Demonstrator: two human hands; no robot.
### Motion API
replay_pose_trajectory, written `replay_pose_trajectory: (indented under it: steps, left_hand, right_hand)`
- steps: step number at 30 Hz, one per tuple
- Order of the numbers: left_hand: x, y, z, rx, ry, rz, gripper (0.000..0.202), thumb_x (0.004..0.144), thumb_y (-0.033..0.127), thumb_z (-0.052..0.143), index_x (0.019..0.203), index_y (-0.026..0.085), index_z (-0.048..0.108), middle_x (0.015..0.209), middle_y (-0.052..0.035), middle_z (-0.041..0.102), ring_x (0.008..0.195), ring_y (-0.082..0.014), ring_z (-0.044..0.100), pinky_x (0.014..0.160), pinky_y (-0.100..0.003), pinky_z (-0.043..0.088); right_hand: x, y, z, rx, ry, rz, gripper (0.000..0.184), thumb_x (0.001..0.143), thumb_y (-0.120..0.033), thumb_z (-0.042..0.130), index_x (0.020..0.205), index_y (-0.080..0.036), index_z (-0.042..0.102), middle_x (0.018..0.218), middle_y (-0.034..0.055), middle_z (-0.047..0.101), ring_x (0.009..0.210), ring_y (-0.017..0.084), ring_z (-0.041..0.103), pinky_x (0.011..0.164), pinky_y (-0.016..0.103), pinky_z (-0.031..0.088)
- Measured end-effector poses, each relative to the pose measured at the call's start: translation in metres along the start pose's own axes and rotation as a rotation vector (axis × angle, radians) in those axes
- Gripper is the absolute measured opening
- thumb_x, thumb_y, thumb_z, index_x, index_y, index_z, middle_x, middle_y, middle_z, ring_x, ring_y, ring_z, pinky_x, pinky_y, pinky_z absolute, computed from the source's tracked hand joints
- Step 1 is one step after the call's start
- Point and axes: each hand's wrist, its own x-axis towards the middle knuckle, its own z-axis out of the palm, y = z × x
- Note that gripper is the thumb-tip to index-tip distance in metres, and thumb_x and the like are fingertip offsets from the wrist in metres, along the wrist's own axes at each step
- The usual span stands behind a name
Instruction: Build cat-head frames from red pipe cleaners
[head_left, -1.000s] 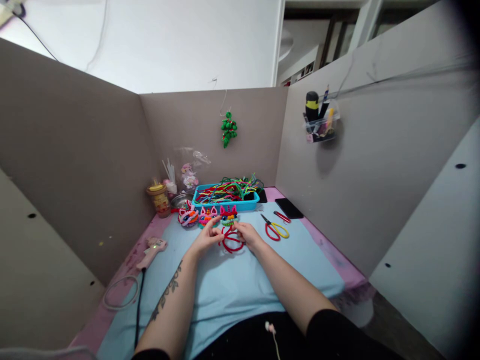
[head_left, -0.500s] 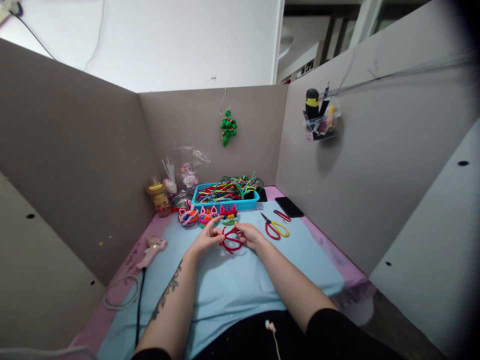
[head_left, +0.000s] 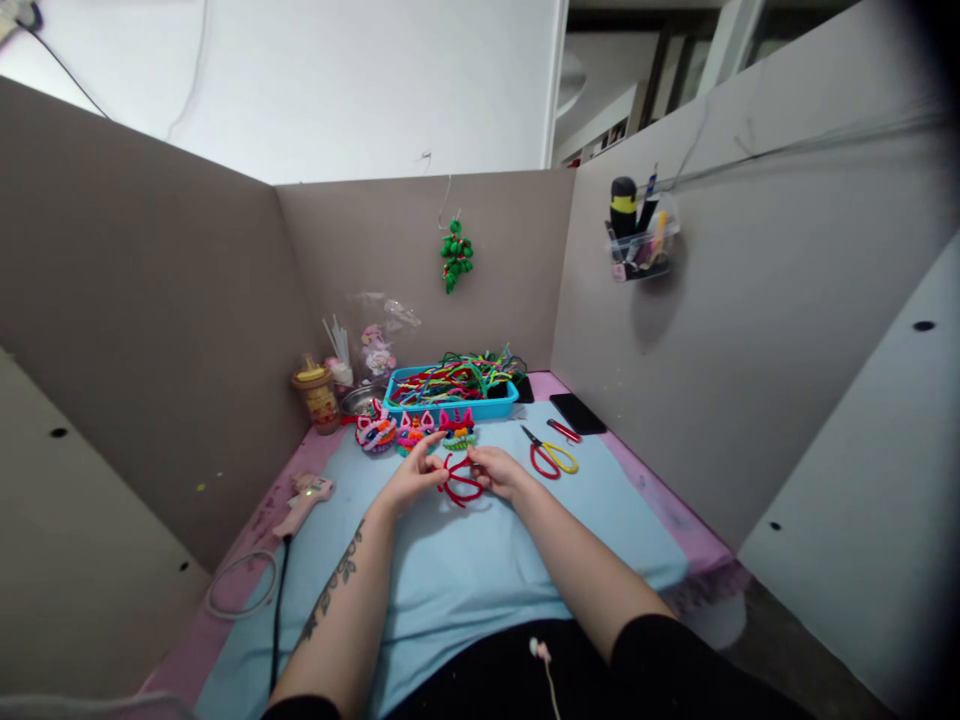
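Between my two hands is a red pipe cleaner [head_left: 466, 498] bent into a rounded loop with strands crossing it. My left hand [head_left: 411, 478] pinches its left side, with the index finger stretched out above. Thumb and fingers of my right hand [head_left: 498, 470] close on the upper right of the loop. Just behind my hands sit three colourful pipe cleaner animal heads: a pink and white one [head_left: 375, 432], a pink and orange one [head_left: 415, 430] and a red one [head_left: 457, 428], partly hidden by my left hand.
A blue tray [head_left: 487, 410] of many-coloured pipe cleaners stands at the back. Scissors [head_left: 551, 455], a red cutter [head_left: 564, 431] and a black phone [head_left: 577, 414] lie to the right. On the left are a pink glue gun [head_left: 303, 505] with its cable and a lidded cup [head_left: 319, 398].
Both hands keep their hold on the red pipe cleaner and have hardly moved. The whole view has shifted very slightly.
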Motion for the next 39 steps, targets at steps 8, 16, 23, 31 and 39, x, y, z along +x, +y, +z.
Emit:
replay_pose_trajectory:
  steps: [8,16,23,31,39]
  left_hand:
    - [0.003,-0.008,-0.002,0.062,-0.001,-0.003,0.076,0.064,0.026,0.078,0.131,0.019,0.044,0.062,0.0048,0.055,0.053,-0.0083,0.047,0.052,-0.021,0.031]
    - [0.003,-0.002,-0.002,0.059,0.066,0.018,0.081,0.065,0.03,0.077,0.136,0.018,0.04,0.063,0.0037,0.058,0.057,-0.0096,0.05,0.058,-0.023,0.036]
    - [0.004,-0.003,-0.005,0.053,0.179,0.069,0.081,0.067,0.032,0.075,0.138,0.02,0.037,0.064,0.0053,0.056,0.056,-0.0081,0.049,0.058,-0.021,0.034]
    - [0.013,-0.008,-0.008,0.069,0.471,0.154,0.079,0.064,0.039,0.076,0.133,0.022,0.042,0.082,0.0001,0.06,0.075,-0.0135,0.055,0.068,-0.025,0.039]
    - [0.016,-0.015,-0.003,0.01,0.559,0.004,0.092,0.062,0.044,0.077,0.136,0.009,0.036,0.076,-0.0054,0.065,0.074,-0.0174,0.061,0.065,-0.026,0.04]
  right_hand:
    - [0.002,-0.006,0.005,-0.048,0.15,-0.288,0.044,0.058,-0.052,0.074,0.057,-0.019,0.044,0.051,-0.0077,0.037,0.043,0.004,0.025,0.039,0.02,0.017]
    - [0.0,-0.007,-0.003,-0.209,0.221,-0.403,0.04,0.071,-0.059,0.06,0.079,-0.02,0.062,0.062,-0.002,0.049,0.056,0.012,0.044,0.044,0.021,0.03]
    - [-0.007,-0.003,0.005,-0.353,0.014,-0.486,0.03,0.062,-0.049,0.073,0.066,-0.02,0.07,0.1,0.0052,0.059,0.1,0.022,0.054,0.083,0.031,0.041]
    - [-0.005,0.007,0.012,-0.372,0.04,-0.545,0.024,0.069,-0.043,0.069,0.065,-0.019,0.066,0.083,0.0011,0.054,0.084,0.017,0.053,0.085,0.032,0.039]
    - [-0.002,0.009,0.016,-0.372,0.214,-0.63,0.02,0.072,-0.039,0.064,0.07,-0.02,0.063,0.096,0.0046,0.049,0.092,0.019,0.052,0.075,0.03,0.043]
